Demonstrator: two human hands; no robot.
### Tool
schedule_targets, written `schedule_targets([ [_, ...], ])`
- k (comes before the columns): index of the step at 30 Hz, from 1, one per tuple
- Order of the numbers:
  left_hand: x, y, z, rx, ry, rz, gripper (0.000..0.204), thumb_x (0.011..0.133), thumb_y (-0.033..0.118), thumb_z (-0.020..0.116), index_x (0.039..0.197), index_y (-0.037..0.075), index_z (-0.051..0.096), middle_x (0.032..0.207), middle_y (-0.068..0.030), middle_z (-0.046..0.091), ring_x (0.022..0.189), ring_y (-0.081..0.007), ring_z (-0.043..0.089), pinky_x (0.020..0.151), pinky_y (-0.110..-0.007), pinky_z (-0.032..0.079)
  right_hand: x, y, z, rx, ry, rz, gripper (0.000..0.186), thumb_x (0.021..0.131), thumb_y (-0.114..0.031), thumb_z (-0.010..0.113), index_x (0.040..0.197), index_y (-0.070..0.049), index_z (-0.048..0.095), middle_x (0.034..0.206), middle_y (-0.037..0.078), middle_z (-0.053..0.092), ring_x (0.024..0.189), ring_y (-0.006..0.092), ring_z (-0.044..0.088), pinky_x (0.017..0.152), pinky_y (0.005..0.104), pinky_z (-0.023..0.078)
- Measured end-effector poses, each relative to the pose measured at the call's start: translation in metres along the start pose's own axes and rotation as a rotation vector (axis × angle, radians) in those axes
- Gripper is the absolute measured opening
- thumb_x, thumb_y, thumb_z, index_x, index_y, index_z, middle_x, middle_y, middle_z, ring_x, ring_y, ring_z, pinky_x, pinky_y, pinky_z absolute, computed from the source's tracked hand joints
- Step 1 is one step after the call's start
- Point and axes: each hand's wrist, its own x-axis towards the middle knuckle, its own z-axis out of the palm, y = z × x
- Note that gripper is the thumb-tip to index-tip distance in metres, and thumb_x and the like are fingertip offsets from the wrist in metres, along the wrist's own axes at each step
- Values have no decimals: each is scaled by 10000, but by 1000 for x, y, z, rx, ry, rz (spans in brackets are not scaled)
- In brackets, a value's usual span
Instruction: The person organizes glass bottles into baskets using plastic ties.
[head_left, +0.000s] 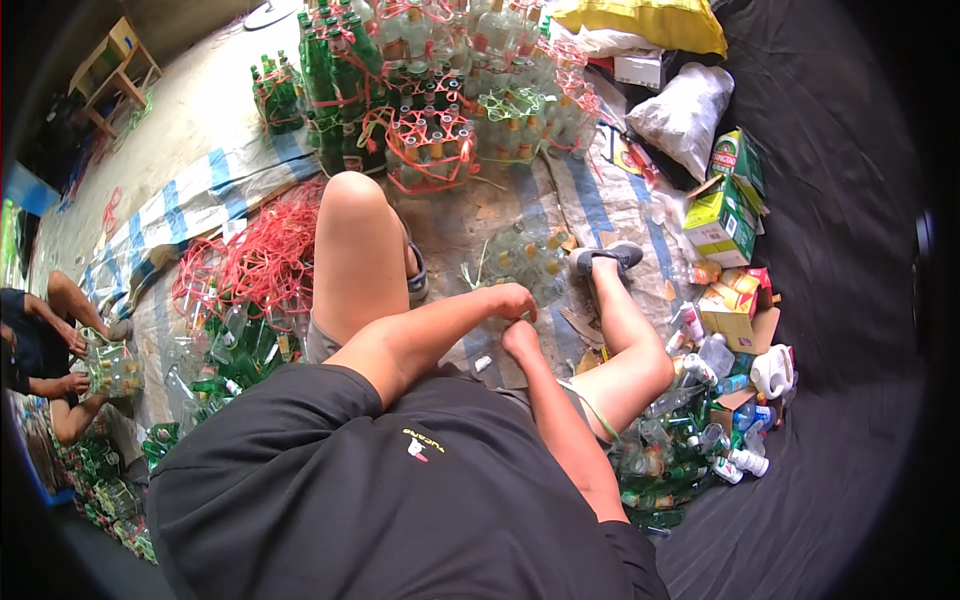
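Note:
Between my feet stands a bundle of clear glass bottles with a pale green strap showing along its left side. Both my hands are at its near side, almost touching each other. My left hand is closed, with its fingers curled down against the near bottles. Just below it my right hand is closed too, in a fist-like pinch. Whatever lies in the fingers is too small or hidden to make out. A small white object lies on the ground sheet near my right wrist.
Strapped stacks of green bottles and clear bottles stand ahead. A tangle of red straps and loose green bottles lie left. Cartons and mixed bottles lie right. Another person handles bottles far left.

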Motion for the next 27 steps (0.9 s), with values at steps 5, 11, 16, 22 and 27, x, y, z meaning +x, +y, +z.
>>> schedule_targets([
  [5,-28,-18,8,-234,-257,-238,398,785,215,623,1176,159,673,991,-126,707,844,-271,667,768,-382,517,16,11,3,-6,40,-152,324,835,-184,501,964,58,673,1012,308,642,1017,426,623,885,486,480],
  [11,-44,3,-3,-437,-35,-399,345,875,321,638,1137,102,679,902,-115,702,783,-177,669,685,-338,528,8,14,-30,31,47,-235,300,808,-235,590,922,32,662,904,275,657,885,406,651,778,460,501],
  [16,-52,18,-7,-840,-2,-645,317,935,370,606,1138,135,670,962,-35,664,779,-146,646,668,-328,522,-10,2,-109,-93,51,-268,291,803,-250,620,891,20,683,833,236,662,789,338,657,725,418,492],
  [22,-59,23,-11,-1331,-23,-695,189,949,286,576,1095,171,613,934,30,584,771,-114,579,639,-315,480,9,-6,-180,20,-8,-266,304,826,-275,651,917,11,691,792,194,672,737,276,651,711,391,493],
  [27,-67,17,-21,-1582,151,-669,171,889,235,676,1016,134,624,952,26,613,817,-126,596,727,-321,512,47,-39,-213,-148,-89,-460,301,816,-300,683,903,-13,698,720,92,642,684,163,569,645,341,454],
])
